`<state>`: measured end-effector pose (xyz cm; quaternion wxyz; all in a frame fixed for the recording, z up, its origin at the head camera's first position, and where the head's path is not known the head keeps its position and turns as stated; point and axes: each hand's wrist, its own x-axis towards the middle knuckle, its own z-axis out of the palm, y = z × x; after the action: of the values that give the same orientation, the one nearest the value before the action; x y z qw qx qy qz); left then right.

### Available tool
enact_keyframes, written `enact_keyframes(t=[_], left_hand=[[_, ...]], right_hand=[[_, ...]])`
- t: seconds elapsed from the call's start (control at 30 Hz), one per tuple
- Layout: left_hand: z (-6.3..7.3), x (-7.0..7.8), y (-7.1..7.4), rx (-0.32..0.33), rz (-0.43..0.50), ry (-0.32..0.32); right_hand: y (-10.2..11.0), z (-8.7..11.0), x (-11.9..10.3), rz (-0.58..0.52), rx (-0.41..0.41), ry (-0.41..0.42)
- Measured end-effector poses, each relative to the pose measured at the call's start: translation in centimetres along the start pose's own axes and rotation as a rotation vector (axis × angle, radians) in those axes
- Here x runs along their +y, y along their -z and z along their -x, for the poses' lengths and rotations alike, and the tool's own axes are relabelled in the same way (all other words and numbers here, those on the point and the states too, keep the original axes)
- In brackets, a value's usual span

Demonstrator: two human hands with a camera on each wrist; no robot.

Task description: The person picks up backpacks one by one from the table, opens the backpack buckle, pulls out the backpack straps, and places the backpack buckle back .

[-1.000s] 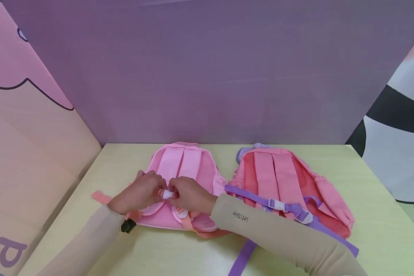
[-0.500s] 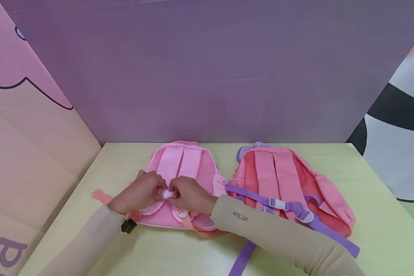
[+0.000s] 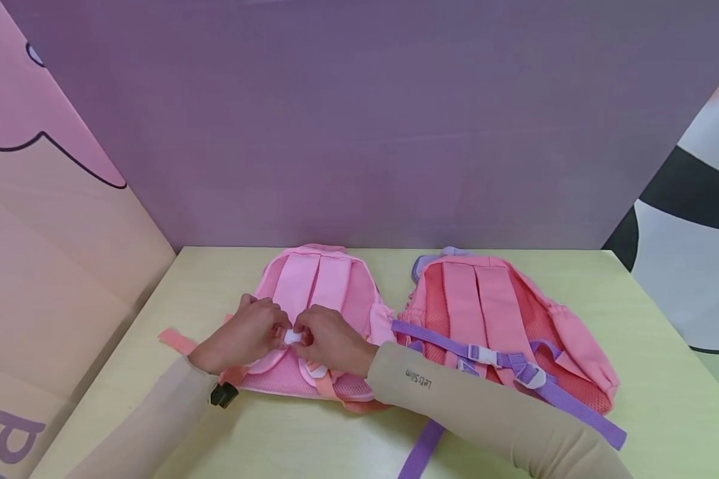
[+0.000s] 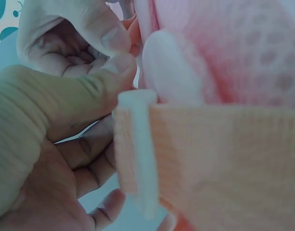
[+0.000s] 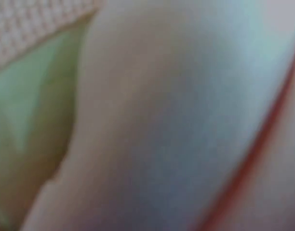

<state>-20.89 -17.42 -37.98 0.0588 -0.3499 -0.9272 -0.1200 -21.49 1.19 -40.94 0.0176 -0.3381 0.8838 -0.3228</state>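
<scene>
A pink backpack (image 3: pixel 359 299) lies on the table with its shoulder straps facing up. Across its lower part, both hands meet at a small white buckle (image 3: pixel 293 337). My left hand (image 3: pixel 245 334) pinches the buckle's left end and my right hand (image 3: pixel 333 339) its right end, fingers bent. Whether the buckle's halves are joined is hidden by the fingertips. In the left wrist view, a white strap slider (image 4: pixel 143 154) sits on wide orange webbing (image 4: pixel 224 163) beside the left thumb. The right wrist view is blurred and filled by a pale surface.
A coral backpack (image 3: pixel 464 299) lies to the right, with a purple strap (image 3: pixel 434 337) and white buckle (image 3: pixel 483 355) across it. A loose orange strap end (image 3: pixel 176 340) and a black clip (image 3: pixel 223 394) lie near the left forearm. A purple wall (image 3: pixel 383 126) stands behind the table (image 3: pixel 311 439).
Both hands stay almost still at the white buckle. The orange strip seen earlier between the left fingers and the buckle is now mostly covered.
</scene>
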Motion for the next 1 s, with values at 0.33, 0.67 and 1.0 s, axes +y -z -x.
enact_keyframes(t=[0.33,0.67,1.0], left_hand=[[-0.01,0.36,-0.06,0.006,-0.016,0.052],[0.19,0.40,0.26,-0.030,0.015,0.079],[0.27,0.25,0.27,-0.029,0.031,0.094]], right_hand=[[-0.14,0.07,0.02,-0.026,0.025,-0.033],[-0.26,0.21,-0.22,-0.043,0.025,-0.054],[-0.37,0.36,-0.24,-0.064,0.026,-0.091]])
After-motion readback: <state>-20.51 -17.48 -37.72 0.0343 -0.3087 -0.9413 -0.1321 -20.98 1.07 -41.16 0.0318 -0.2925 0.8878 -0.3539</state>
